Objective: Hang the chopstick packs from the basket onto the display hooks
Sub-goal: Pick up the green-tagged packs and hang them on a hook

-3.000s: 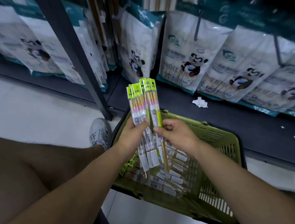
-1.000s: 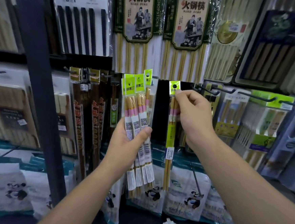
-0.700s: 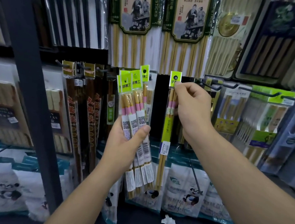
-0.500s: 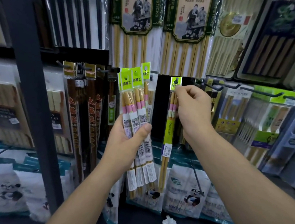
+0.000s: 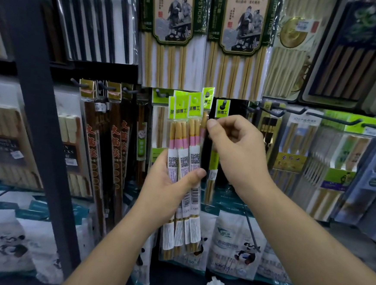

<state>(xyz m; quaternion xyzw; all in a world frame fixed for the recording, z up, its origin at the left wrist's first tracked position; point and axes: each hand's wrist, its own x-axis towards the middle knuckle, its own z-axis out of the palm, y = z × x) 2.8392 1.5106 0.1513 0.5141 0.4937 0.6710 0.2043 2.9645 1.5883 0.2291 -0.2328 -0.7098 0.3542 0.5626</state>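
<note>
Left hand grips a fan of packs at mid-length, thumb across the front and fingers behind. The packs stand upright, green headers uppermost, with their lower ends hanging below the hand.

Right hand is just right of the fan and higher, fingers curled. Its thumb tip lies at the right edge of the outermost pack, near the top. Whether it pinches that pack or only touches it cannot be told.

One hung pack sits on a hook directly above the right hand (same green header as those in the fan). Its body drops behind that hand and shows again below it, beside the fan.

Further hooks to the right carry other goods. A paper scrap lies on the dark shelf below.
</note>
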